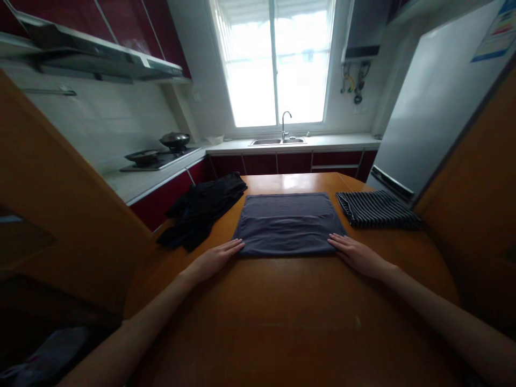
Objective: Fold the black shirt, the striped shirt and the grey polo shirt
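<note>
A dark grey-blue piece of cloth (288,231), folded into a flat rectangle, lies on the wooden table (282,301). Its upper layer ends in a crosswise edge short of the far side. My left hand (220,255) rests at the near left corner, fingers stretched out flat on the fabric. At the near right corner, my right hand (355,252) lies the same way, its fingers extended over the cloth. Neither hand grips it. Slight wrinkles run across the part between the hands.
Left of the cloth lies a loose black garment (205,209). A folded black-and-white striped cloth (377,208) sits on the right. Beyond the table are a counter with a sink (266,142), a stove with a lidded pan (175,141) and a fridge (435,102).
</note>
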{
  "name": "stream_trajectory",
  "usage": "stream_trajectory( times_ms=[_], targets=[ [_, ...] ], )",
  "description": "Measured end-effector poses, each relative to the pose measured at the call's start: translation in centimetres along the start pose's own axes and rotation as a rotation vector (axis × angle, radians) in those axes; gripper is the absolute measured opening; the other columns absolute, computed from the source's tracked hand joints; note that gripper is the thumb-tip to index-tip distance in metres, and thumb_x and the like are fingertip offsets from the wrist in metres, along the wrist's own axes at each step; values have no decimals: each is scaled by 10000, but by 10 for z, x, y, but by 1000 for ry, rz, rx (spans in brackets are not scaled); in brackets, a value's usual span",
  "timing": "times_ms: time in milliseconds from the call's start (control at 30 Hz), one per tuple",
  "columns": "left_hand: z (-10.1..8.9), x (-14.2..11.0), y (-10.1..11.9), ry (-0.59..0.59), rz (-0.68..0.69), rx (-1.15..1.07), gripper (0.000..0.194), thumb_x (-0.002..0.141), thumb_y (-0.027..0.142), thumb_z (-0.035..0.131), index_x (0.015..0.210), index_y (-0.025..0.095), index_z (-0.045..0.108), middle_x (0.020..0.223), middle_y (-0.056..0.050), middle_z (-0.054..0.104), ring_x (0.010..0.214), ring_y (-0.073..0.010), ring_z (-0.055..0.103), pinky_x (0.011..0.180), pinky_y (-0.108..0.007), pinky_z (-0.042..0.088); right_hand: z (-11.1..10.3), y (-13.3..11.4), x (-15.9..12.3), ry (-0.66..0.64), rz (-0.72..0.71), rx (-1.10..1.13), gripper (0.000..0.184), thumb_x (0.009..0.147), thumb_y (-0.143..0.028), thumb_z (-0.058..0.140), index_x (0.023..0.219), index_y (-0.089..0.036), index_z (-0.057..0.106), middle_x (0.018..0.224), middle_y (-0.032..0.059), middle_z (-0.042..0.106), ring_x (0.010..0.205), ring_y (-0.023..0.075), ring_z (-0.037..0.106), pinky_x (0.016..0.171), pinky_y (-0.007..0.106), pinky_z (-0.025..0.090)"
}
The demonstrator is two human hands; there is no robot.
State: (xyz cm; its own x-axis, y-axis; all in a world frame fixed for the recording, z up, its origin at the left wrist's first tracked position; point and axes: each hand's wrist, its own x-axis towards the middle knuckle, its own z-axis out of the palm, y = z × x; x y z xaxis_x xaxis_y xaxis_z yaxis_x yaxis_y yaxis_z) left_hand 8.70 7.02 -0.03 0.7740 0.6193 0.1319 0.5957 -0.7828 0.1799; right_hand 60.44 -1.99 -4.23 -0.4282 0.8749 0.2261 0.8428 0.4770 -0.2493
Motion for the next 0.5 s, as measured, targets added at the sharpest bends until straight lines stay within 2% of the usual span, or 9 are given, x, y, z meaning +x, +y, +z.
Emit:
stream_trajectory(
  times_ms=[100, 267, 367, 500],
  targets=[
    [2, -2, 3, 25, -20, 23, 587, 924, 47, 345, 1471, 212, 485, 1508, -65, 494, 1380, -169, 476, 1161, -365, 393, 0, 7, -5, 23, -5, 22, 592, 906, -55, 343, 1472, -149, 487, 1528, 111, 465, 1423, 195, 415, 1202, 431, 333],
    [6, -11, 13, 86, -49, 47, 563, 905, 55, 357, 1417, 185, 551, 1442, -73, 565, 1329, -181, 534, 1140, -370, 429, -2, 3, -16, 18, -11, 23, 617, 883, -7, 330, 1450, -163, 516, 1524, 96, 465, 1416, 189, 420, 1200, 422, 345],
    [7, -35, 29, 91, -41, 51, 580, 901, 55, 361, 1423, 222, 550, 1441, -43, 566, 1320, -180, 543, 1131, -372, 444, -6, -12, -34, 5, -32, 27, 639, 875, -7, 351, 1466, -198, 501, 1528, 68, 461, 1411, 187, 426, 1203, 415, 346],
    [12, -87, 63, 75, -42, 38, 640, 911, 51, 343, 1494, 289, 454, 1488, -3, 505, 1325, -178, 537, 1124, -369, 458, -7, -37, -76, -30, -42, 33, 654, 879, -27, 372, 1493, -232, 463, 1551, 41, 426, 1418, 202, 418, 1201, 420, 359]
  ],
)
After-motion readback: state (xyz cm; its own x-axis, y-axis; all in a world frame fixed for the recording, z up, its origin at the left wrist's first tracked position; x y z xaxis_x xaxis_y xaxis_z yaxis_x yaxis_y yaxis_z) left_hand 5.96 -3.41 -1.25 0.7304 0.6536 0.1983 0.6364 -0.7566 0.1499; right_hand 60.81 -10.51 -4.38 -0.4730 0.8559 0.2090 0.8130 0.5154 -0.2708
